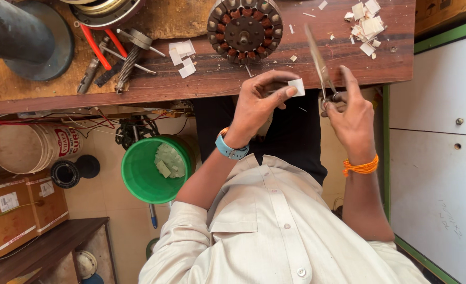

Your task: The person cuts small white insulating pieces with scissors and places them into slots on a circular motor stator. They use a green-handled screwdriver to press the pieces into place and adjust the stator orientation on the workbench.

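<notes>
My left hand (256, 105), with a blue watch on the wrist, pinches a small white paper square (297, 87) between thumb and fingertips. My right hand (351, 113), with an orange thread on the wrist, grips a pair of scissors (318, 63) whose blades point up over the wooden bench (296, 63), just right of the paper square. A round motor stator (244, 30) with copper windings lies on the bench above my left hand.
Cut white paper pieces lie in a heap (366, 21) at the bench's right end and in a smaller group (183, 55) left of the stator. Red-handled pliers (99, 50) and a spring tool lie further left. Below stand a green bucket (151, 171), white bucket (28, 147), cardboard boxes (17, 210).
</notes>
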`<state>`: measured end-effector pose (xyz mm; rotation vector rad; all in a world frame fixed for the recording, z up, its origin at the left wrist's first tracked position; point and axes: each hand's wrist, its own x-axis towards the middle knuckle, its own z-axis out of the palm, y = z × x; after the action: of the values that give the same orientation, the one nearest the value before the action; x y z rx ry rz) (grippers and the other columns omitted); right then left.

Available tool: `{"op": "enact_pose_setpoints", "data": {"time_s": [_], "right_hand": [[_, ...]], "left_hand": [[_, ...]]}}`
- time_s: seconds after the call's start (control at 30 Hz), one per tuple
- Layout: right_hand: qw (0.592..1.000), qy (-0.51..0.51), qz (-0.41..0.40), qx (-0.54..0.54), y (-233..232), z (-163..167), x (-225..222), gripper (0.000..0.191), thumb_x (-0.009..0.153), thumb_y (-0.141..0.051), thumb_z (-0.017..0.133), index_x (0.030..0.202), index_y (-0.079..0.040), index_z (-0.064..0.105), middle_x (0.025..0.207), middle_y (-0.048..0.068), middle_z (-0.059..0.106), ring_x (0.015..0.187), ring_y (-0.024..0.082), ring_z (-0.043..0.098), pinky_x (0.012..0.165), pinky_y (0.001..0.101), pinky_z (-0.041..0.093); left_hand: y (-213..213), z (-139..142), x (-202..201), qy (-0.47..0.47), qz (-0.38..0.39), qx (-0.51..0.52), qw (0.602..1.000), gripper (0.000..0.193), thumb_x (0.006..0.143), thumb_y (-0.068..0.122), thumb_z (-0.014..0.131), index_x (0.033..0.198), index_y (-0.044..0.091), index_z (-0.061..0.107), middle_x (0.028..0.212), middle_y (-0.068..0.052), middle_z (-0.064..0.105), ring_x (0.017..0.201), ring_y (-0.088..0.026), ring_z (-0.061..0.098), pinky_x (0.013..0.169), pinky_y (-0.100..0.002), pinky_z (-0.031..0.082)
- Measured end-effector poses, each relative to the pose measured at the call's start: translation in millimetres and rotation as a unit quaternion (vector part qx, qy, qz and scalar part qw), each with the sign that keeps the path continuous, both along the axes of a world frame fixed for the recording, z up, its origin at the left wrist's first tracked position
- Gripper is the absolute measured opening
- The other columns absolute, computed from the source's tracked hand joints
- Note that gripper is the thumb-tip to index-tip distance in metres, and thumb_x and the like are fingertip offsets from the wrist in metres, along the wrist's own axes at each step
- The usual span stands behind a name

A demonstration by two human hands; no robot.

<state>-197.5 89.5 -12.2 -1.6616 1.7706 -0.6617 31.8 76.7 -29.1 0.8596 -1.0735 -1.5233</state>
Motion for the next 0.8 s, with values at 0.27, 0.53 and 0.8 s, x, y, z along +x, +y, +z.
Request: {"op": "enact_pose_setpoints", "data": {"time_s": [0.27, 0.53, 0.8], "right_hand": [[0.877, -0.428, 0.079, 0.204, 41, -14, -33, 0.060, 0.082, -0.022, 0.086, 0.129, 0.009, 0.064, 0.089, 0.006, 0.068, 0.079, 0.016, 0.067, 0.072, 0.0317, 0.058], [0.882, -0.346, 0.167, 0.275, 56, -5, -5, 0.096, 0.058, -0.057, 0.089, 0.132, 0.000, 0.070, 0.078, -0.003, 0.059, 0.069, 0.006, 0.051, 0.059, 0.0226, 0.039], [0.880, -0.352, 0.172, 0.267, 53, -3, -2, 0.092, 0.057, -0.055, 0.091, 0.128, 0.001, 0.072, 0.070, -0.004, 0.055, 0.061, 0.005, 0.046, 0.053, 0.0235, 0.034]], "left_hand": [[1, 11, 0, 0.034, -0.012, 0.021, 0.999, 0.020, 0.101, 0.017, 0.070, 0.111, -0.001, 0.072, 0.091, -0.008, 0.076, 0.074, -0.012, 0.075, 0.055, -0.022, 0.057], [3, 20, -8, 0.003, -0.012, 0.027, 1.000, 0.019, 0.100, 0.016, 0.070, 0.106, -0.002, 0.071, 0.086, -0.010, 0.076, 0.067, -0.013, 0.075, 0.052, -0.022, 0.057], [3, 23, -5, -0.044, 0.002, 0.004, 0.999, 0.018, 0.099, 0.016, 0.071, 0.104, -0.002, 0.071, 0.084, -0.009, 0.077, 0.067, -0.012, 0.076, 0.052, -0.020, 0.059]]}}
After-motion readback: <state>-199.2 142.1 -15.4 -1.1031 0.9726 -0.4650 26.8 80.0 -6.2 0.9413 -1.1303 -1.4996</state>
